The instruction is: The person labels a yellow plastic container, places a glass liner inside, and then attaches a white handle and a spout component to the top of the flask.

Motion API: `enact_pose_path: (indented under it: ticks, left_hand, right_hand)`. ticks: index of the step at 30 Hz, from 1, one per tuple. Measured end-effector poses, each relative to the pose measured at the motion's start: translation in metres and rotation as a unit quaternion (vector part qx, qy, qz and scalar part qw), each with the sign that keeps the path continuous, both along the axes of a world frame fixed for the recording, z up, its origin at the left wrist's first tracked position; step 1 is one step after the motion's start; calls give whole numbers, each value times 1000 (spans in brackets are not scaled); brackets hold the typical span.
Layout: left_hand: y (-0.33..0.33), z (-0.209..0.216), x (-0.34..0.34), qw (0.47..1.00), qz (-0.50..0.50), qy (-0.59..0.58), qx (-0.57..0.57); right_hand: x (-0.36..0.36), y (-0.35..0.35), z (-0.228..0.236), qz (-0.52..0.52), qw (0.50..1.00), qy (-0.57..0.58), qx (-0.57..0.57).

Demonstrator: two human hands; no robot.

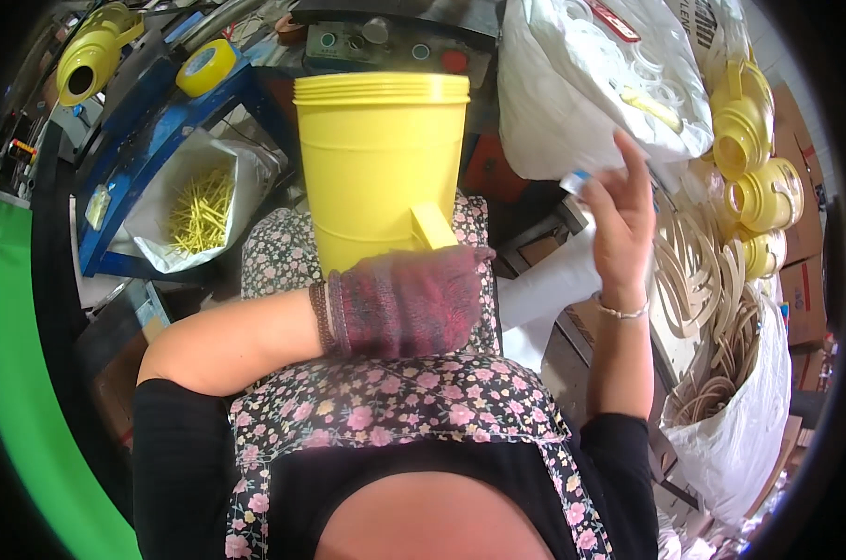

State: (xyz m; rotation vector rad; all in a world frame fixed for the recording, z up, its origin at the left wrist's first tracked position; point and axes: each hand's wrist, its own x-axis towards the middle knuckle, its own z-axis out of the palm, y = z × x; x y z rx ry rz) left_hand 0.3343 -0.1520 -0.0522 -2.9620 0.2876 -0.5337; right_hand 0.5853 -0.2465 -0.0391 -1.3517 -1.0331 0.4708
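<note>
A large yellow plastic canister [381,168] rests upside or upright on my lap, I cannot tell which, with a ridged rim at its far end and a side handle. My left hand [409,301], in a dark red knitted glove, wraps round its near end by the handle. My right hand [619,219], bare, is raised to the right, thumb and index finger apart. A small white and blue piece [575,182] sits at the thumb tip; whether it is wrapped on is unclear. Just beyond that hand, a white plastic bag [553,103] holds clear rings [642,70].
Yellow strips fill a bag [143,219] on the left, below a yellow tape roll [206,67]. A control panel [395,49] with buttons lies ahead. Several yellow containers [745,126] and beige bands [689,280] are at the right. Green surface [31,392] at far left.
</note>
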Motion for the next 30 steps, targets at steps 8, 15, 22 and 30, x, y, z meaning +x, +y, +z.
enact_pose_path:
  ticks: [8, 15, 22, 30]
  left_hand:
    - [-6, -29, -4, 999, -40, 6, -31]
    - [2, -23, -28, 999, -19, 20, -45]
    - [101, 50, -103, 951, 252, -179, -23]
    - [164, 59, -119, 928, 299, -210, -72]
  right_hand:
    - [-90, 66, 31, 229, 972, 28, -49]
    - [-109, 100, 22, 116, 963, -210, -120]
    - [-102, 56, -26, 307, 897, -314, -53]
    - [-147, 89, 21, 260, 901, -318, -141]
